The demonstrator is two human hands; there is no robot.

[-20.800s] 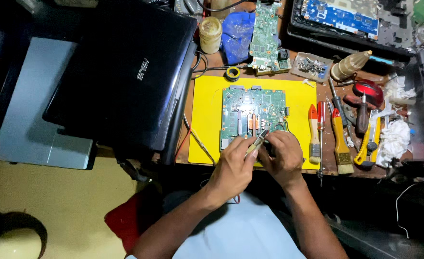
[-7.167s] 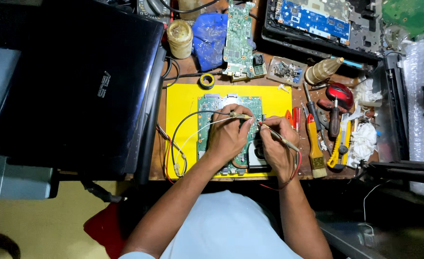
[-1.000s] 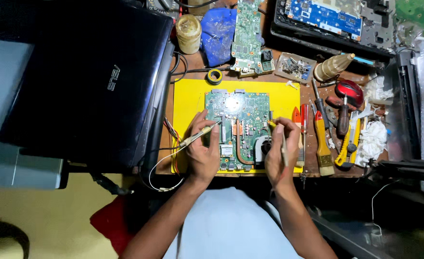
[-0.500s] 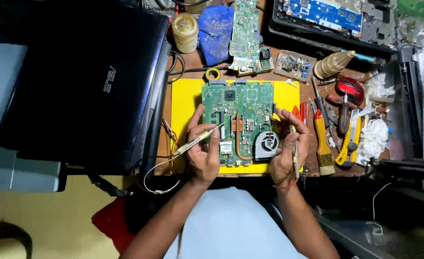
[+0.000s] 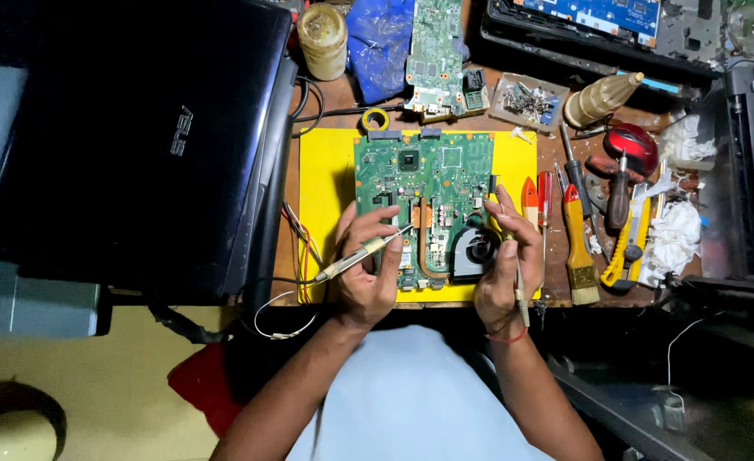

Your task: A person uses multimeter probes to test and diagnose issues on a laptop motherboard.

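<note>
Centrally in the frame, the green laptop motherboard (image 5: 424, 192) lies on a yellow mat (image 5: 326, 171), where the left hand (image 5: 366, 273) is clamped around a soldering iron (image 5: 360, 254) and the right hand (image 5: 503, 265) pinches a thin probe (image 5: 520, 286) beside the fan (image 5: 477, 249).

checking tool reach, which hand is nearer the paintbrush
Right. The right hand sits just left of the paintbrush; the left hand, holding a probe, is farther left across the green circuit board.
</note>
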